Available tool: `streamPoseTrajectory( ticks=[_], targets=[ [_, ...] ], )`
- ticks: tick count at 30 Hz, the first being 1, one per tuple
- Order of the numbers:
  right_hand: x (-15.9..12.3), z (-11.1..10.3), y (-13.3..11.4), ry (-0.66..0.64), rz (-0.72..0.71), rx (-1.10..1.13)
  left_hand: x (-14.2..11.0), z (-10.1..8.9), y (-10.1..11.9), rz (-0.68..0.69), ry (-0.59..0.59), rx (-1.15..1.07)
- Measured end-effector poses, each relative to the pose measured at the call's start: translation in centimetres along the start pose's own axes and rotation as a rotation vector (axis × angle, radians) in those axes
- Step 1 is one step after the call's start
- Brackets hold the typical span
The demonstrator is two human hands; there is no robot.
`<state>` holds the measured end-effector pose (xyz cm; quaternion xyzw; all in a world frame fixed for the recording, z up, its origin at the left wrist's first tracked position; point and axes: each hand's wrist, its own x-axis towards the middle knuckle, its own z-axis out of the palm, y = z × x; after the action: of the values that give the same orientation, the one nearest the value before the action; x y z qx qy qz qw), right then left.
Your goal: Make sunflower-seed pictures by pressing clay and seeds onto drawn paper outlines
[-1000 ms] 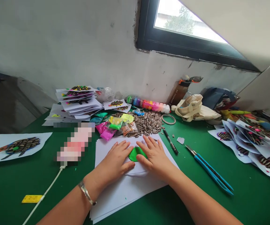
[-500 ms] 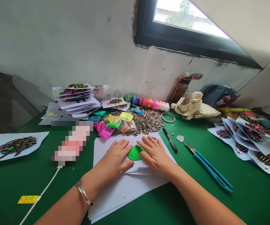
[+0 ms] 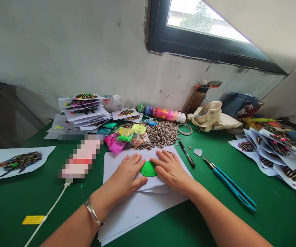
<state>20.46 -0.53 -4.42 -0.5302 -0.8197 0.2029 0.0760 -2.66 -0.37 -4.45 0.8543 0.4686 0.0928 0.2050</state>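
Note:
A flat, rounded patch of bright green modelling clay (image 3: 148, 169) lies on a small sheet of paper (image 3: 150, 186), on top of a stack of larger white sheets (image 3: 127, 212). My left hand (image 3: 129, 174) rests on the paper with fingers stretched, its fingertips at the clay's left edge. On the other side, my right hand (image 3: 172, 169) lies with fingers spread, thumb and index finger touching the clay's right edge. Neither hand grips anything. Part of the clay's right edge is hidden under the right hand.
Beyond the paper are striped sunflower seeds (image 3: 163, 134) and bagged coloured clay (image 3: 122, 134). To the right lie a black pen (image 3: 186, 153) and blue tweezers (image 3: 232, 185). Seed pictures (image 3: 82, 115) are stacked at left, with more pictures (image 3: 276, 151) at far right. A white cable (image 3: 51, 209) crosses the left side.
My right thumb and fingers have shifted slightly at the clay's edge, and a little more of the clay shows. The whole view has moved slightly.

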Motion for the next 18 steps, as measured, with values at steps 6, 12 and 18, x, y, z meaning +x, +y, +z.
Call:
streamPoseTrajectory(
  ticks=[6, 12, 18],
  targets=[
    [-0.06, 0.12, 0.4, -0.013, -0.021, -0.027, 0.01, -0.22, 0.28, -0.005, -0.018, 0.02],
    [-0.14, 0.24, 0.35, 0.02, -0.036, -0.027, -0.07, -0.33, 0.42, 0.011, 0.001, 0.041],
    [0.05, 0.15, -0.19, -0.006, -0.034, -0.074, -0.26, -0.71, 0.8, -0.017, -0.049, 0.062]
  ],
)
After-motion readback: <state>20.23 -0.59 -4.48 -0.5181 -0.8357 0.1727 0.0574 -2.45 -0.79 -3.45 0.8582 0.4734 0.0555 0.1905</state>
